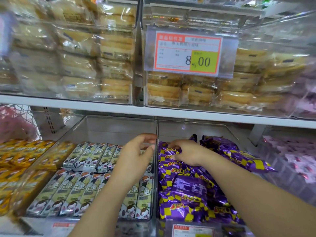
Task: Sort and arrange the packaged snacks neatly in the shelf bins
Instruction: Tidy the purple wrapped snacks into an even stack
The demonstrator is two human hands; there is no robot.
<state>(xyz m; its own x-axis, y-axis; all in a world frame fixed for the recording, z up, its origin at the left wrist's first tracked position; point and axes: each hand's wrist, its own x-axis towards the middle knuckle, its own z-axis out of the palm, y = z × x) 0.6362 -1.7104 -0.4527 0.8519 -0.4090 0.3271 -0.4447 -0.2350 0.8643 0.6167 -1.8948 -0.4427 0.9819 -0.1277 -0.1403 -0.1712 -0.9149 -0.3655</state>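
Note:
Purple and yellow snack packs point(189, 189) lie jumbled in a clear bin point(230, 130) on the lower shelf. My right hand point(185, 152) reaches into that bin, fingers closed on one purple pack point(168, 150) near the back left. My left hand point(136, 154) hovers over the neighbouring clear bin point(109, 127), fingers curled apart, holding nothing. That bin holds white and pale green snack packs point(82, 187) in two neat rows.
Yellow packs point(18, 161) fill the bin at the left. Pink packs point(297, 161) sit in a bin at the right. The white shelf board point(171, 113) above carries clear bins of bread-like packs point(196, 93) and a price tag point(188, 53).

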